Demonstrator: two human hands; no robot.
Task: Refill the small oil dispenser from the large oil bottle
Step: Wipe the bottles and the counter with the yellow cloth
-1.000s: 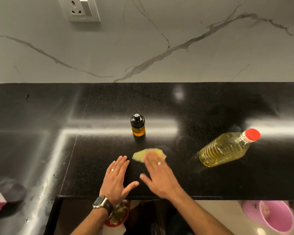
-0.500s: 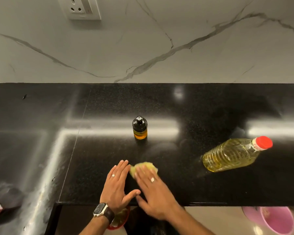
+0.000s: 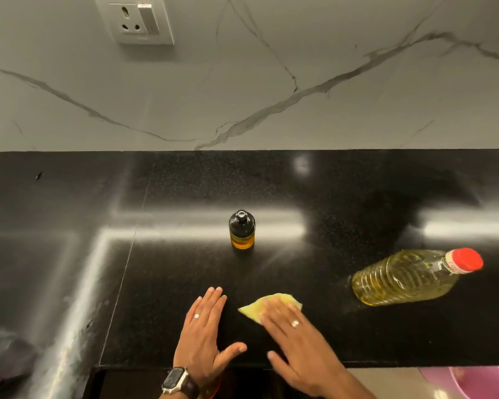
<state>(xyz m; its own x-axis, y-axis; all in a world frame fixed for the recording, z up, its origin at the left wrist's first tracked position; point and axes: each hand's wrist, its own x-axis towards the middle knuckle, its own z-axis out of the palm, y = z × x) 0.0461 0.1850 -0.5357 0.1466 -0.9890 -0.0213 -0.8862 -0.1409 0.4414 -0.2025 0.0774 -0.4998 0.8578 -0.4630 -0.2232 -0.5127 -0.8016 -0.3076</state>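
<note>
The small oil dispenser stands upright mid-counter, dark-topped with amber oil low in it. The large oil bottle, clear plastic with yellow oil and a red cap, looks tilted toward the right at the counter's right side. My left hand lies flat and spread on the black counter near the front edge, holding nothing. My right hand presses flat on a yellow cloth, fingers extended over it, just right of the left hand.
The black countertop meets a marble wall with a socket. A pink bucket sits on the floor below the right front edge. A dark object lies at the far left.
My right hand slid the yellow cloth left toward the left hand, then back to the right. The left hand stayed flat; the bottles did not move.
</note>
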